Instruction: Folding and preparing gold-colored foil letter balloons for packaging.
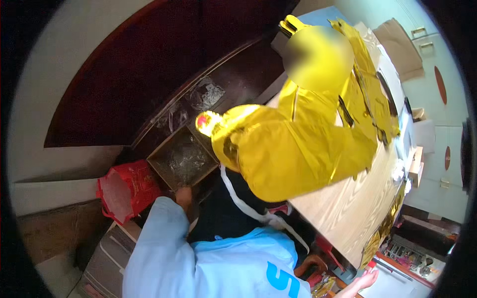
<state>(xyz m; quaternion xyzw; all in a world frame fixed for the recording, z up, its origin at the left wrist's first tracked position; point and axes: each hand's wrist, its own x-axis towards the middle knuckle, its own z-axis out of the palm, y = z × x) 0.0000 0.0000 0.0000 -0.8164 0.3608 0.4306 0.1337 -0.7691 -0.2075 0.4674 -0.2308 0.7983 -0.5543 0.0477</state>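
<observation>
Pale-blue sleeve (160,243) outstretched, left hand (184,197) by open box (159,172)

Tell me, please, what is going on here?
The person's left hand reaches down by an open box with crumpled clear plastic in it; whether it holds anything is unclear. Shiny gold material lies across the wooden table and juts past its edge. A red bag sits beside the box. At lower right is another hand, its owner uncertain.

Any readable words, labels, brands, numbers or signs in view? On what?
Sweatshirt: large blue print, cut off at the lower edge; left unquoted.
Red bag: any markings too blurred to read.
Gold material: nothing legible.
Background items: too small to read.
</observation>
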